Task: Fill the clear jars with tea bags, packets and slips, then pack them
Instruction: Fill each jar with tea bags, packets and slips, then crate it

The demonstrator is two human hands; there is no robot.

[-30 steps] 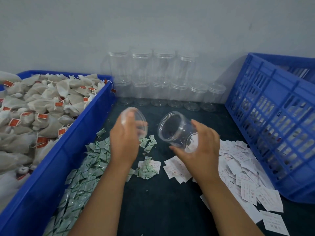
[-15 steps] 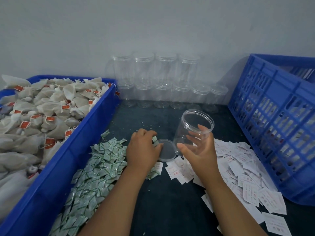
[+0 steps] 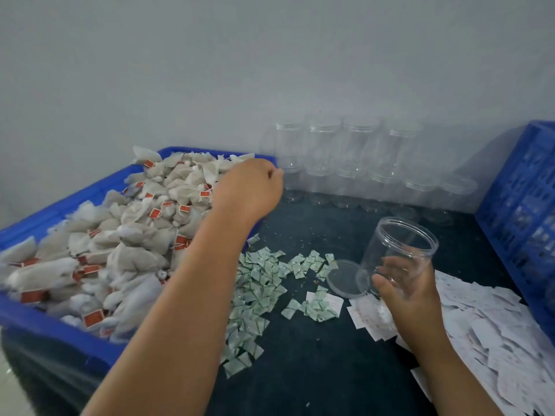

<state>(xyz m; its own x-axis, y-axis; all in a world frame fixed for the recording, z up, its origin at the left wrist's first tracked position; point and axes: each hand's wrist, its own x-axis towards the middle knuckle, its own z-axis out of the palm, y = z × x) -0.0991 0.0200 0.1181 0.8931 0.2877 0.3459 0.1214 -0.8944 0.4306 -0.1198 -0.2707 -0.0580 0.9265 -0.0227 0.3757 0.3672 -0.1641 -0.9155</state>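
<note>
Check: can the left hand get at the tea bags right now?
Probably yes. The left hand hangs over the far end of the tea bags heaped in the open blue bin; nothing covers them. Whether it grips one is hidden.

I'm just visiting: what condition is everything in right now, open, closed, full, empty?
Jar in hand: open, empty, tilted, gripped by the right hand.
Lid: off, flat on the table beside that jar.
Jars by the wall: empty, lidded, stacked two high.
Bin: heaped with tea bags.
Left hand: on the tea bags; grip unclear.
Packets: scattered loose on the table.
Slips: loose pile, right side.
</note>
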